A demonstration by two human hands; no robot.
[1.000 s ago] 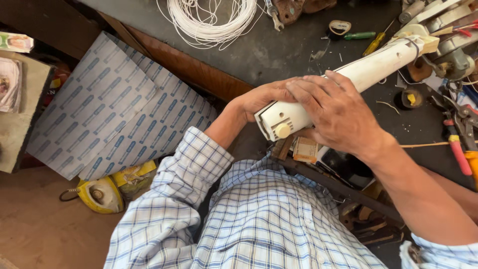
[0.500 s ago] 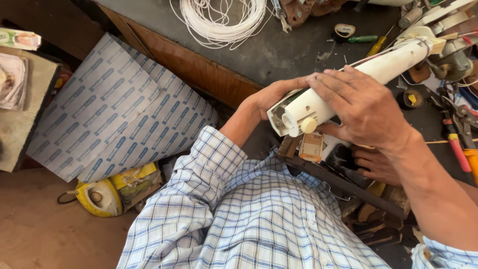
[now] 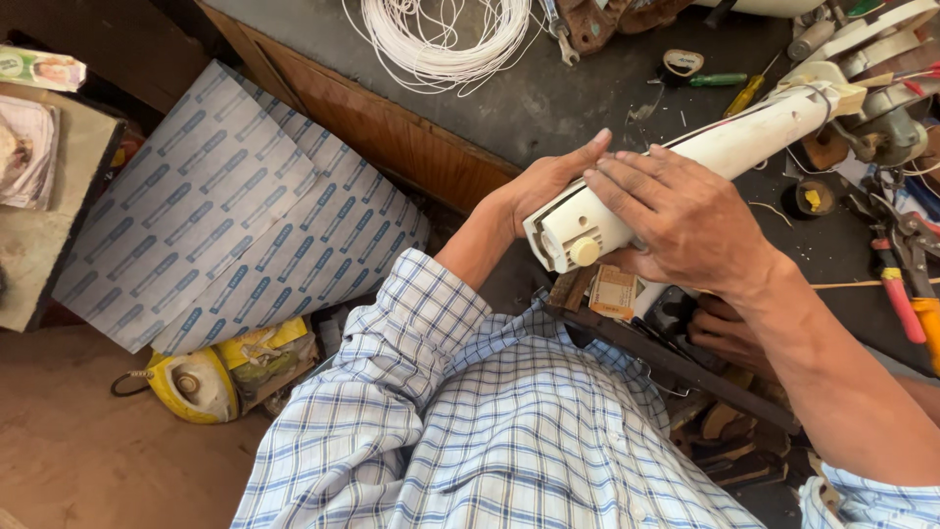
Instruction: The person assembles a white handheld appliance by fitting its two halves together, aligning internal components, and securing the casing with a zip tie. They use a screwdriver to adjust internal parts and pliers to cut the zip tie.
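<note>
A long white plastic housing [image 3: 754,132] lies slanted across the dark workbench [image 3: 548,98]. Its near end has a flat cap with a round cream knob [image 3: 585,252]. My left hand [image 3: 546,184] cups that near end from the far left side, fingers stretched along the top. My right hand [image 3: 685,220] lies over the housing from above, fingers spread and wrapped around it. The far end of the housing meets a metal fitting with wires [image 3: 881,127]. A small cardboard box [image 3: 615,291] sits just under the near end.
A coil of white wire [image 3: 441,39] lies at the bench's back. A green and yellow screwdriver [image 3: 725,83] and red-handled pliers [image 3: 896,284] lie to the right. A patterned sheet [image 3: 235,216] leans against the bench front. A yellow appliance [image 3: 196,382] sits on the floor.
The housing's near end has shifted a little to the right and up and turned slightly. Both hands have stayed on it, with the right hand's fingers spreading further over the top.
</note>
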